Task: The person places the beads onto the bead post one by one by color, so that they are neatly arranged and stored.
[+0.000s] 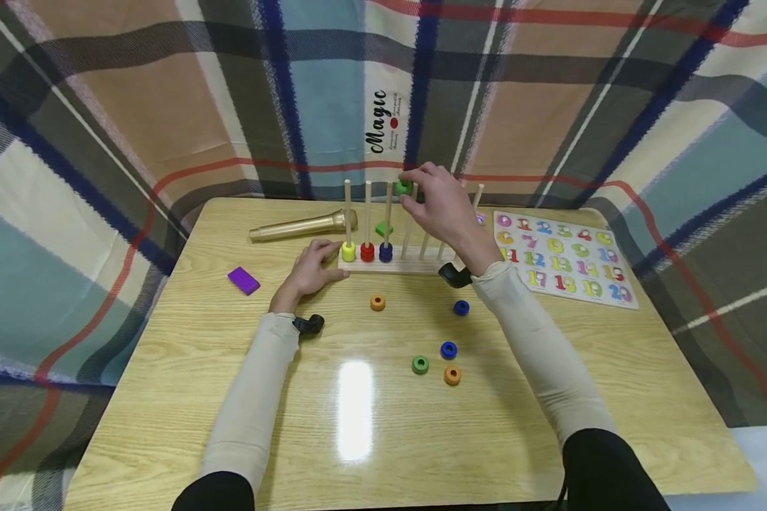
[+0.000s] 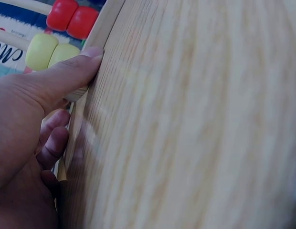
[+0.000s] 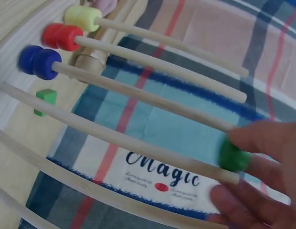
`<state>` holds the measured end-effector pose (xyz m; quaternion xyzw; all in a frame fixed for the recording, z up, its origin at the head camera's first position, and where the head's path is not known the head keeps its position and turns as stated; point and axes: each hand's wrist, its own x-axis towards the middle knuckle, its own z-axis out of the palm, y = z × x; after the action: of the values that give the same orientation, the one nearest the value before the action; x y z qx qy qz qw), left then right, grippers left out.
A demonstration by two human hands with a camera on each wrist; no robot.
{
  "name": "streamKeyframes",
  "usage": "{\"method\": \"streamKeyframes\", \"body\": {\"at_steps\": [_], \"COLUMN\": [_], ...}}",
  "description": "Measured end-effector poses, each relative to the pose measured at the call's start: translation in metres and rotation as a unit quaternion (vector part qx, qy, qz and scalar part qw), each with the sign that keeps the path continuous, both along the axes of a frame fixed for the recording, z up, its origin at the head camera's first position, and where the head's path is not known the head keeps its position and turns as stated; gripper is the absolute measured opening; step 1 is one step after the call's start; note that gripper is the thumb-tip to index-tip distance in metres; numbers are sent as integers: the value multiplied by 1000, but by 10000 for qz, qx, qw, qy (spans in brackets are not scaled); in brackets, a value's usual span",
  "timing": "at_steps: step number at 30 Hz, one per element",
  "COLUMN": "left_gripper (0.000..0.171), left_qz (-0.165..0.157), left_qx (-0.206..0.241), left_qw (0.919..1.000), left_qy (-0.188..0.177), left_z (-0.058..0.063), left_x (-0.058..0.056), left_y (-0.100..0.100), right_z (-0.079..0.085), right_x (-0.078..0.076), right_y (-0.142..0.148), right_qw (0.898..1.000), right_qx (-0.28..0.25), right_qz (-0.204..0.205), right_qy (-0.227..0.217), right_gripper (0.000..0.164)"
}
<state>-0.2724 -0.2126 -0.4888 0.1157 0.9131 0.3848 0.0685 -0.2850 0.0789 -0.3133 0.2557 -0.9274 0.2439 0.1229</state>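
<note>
My right hand [image 1: 444, 206] pinches a green bead [image 3: 232, 155] beside the upper end of a bare wooden peg [image 3: 124, 133], the one next to the blue beads' peg. Whether the bead is on that peg's tip I cannot tell. My left hand [image 1: 313, 268] grips the left end of the wooden peg stand [image 1: 393, 265], its thumb [image 2: 74, 71] along the front edge. Low on the first three pegs sit yellow beads [image 1: 348, 251], red beads [image 1: 367, 252] and blue beads [image 1: 386, 252], two of each. The right hand and forearm partly cover the stand's right side.
Loose on the table [image 1: 230, 397] lie two orange beads [image 1: 378, 303], two blue beads [image 1: 461, 308] and a green bead [image 1: 420, 365]. A purple block [image 1: 243, 281] is at left. Behind the stand lie a gold cylinder [image 1: 300, 226] and green block [image 1: 383, 228]; right, a number board [image 1: 562, 259].
</note>
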Motion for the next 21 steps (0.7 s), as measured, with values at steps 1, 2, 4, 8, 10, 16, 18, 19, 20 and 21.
{"method": "streamKeyframes", "body": {"at_steps": [1, 2, 4, 8, 10, 16, 18, 19, 20, 21], "left_gripper": [77, 77, 77, 78, 77, 77, 78, 78, 78, 78], "left_qz": [-14, -29, -44, -13, 8, 17, -1, -6, -15, -19], "left_qx": [9, 7, -5, -63, -63, -46, -69, -77, -91, -102], "left_qw": [10000, 10000, 10000, 10000, 10000, 10000, 10000, 10000, 10000, 9999], "left_qy": [-16, -34, -77, -54, -24, -4, 3, 8, 24, 37], "left_z": [0, -1, -1, 0, 1, 2, 1, 1, 1, 1], "left_x": [0, 0, 1, 0, -1, -3, -3, -3, -3, -3], "left_y": [0, 1, 1, 1, 1, 0, 0, 0, 0, 0], "right_z": [-2, -3, -5, -9, -9, -7, -9, -11, -13, -14], "right_x": [1, 1, 4, 4, 3, -2, -3, -3, -2, -1], "right_y": [1, 1, 3, 8, 9, 9, 9, 9, 10, 11], "right_qw": [9999, 9995, 9975, 9945, 9944, 9988, 9990, 9990, 9990, 9991], "right_qx": [-94, -235, -545, -742, -707, -28, 233, 292, 285, 218], "right_qz": [-8, -14, -50, -151, -177, -257, -256, -243, -219, -185], "right_qy": [103, 223, 442, 717, 761, 414, 270, 227, 248, 321], "right_gripper": [39, 38, 35, 33, 33, 37, 41, 46, 50, 53]}}
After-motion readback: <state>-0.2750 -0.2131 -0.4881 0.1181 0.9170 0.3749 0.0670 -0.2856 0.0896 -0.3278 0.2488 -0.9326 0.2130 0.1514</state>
